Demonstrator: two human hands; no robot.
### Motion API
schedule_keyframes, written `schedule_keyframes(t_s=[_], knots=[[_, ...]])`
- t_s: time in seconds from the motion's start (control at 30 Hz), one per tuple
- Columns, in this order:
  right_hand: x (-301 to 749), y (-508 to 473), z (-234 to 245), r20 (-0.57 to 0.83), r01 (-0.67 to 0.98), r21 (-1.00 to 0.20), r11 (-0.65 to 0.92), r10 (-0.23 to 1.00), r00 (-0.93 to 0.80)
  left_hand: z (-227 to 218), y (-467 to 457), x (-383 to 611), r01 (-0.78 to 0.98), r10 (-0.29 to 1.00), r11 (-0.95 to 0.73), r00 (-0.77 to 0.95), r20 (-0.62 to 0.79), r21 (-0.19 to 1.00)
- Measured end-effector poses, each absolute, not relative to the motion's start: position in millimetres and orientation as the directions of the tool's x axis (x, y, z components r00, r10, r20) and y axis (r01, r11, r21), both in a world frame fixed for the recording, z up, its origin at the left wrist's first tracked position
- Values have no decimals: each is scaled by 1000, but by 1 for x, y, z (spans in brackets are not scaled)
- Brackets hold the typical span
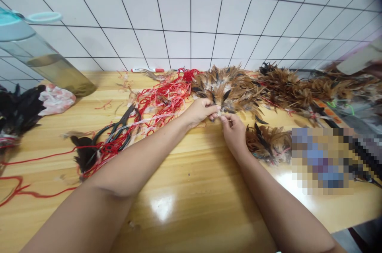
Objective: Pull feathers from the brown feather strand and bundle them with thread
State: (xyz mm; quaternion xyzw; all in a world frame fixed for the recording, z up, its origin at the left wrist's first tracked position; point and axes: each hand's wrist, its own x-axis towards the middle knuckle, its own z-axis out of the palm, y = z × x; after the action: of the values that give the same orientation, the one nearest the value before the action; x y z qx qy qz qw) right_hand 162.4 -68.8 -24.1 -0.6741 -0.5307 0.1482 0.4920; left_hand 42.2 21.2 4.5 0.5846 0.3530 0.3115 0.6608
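Note:
My left hand (199,112) and my right hand (234,133) meet at the table's middle. Their fingertips pinch the narrow base of a fanned bunch of brown and black rooster feathers (229,88). Whatever binds that base is hidden by my fingers. To the left of my left hand lies a tangle of red string and pale thin strands (164,100). A smaller brown feather bunch (265,143) sits just right of my right hand. Longer feather strips (298,86) stretch toward the right.
Black-handled scissors (117,133) lie among red string on the wooden table (179,213), beside a dark feather tuft (85,153). Black feathers (20,106), a pink plastic bag (56,100), a large clear bottle (50,58) and a marker (147,70) stand further back. White tiles form the wall behind.

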Motion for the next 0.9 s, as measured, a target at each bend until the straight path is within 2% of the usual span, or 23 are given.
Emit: schedule_keyframes(t_s=[0.17, 0.3, 0.47, 0.63, 0.77, 0.9], knots=[[164, -67, -25, 246, 434, -900, 42, 870, 426, 4, 23, 39, 11, 812, 100, 577, -88, 995], [165, -67, -25, 282, 480, -873, 83, 889, 360, 5, 18, 39, 127, 777, 8, 623, -86, 992], [166, -67, -23, 303, 580, -813, 40, 881, 364, 15, 12, 40, 246, 751, -171, 659, -36, 954], [167, -68, -26, 335, 750, -661, -24, 885, 323, 21, 10, 40, 405, 733, -311, 678, -55, 860], [169, -70, -32, 294, 862, -488, -140, 903, 314, 14, 10, 42, 476, 720, -496, 693, 38, 726], [168, -72, -32, 275, 891, -421, -172, 911, 306, 11, 10, 44, 459, 687, -607, 713, 138, 649]])
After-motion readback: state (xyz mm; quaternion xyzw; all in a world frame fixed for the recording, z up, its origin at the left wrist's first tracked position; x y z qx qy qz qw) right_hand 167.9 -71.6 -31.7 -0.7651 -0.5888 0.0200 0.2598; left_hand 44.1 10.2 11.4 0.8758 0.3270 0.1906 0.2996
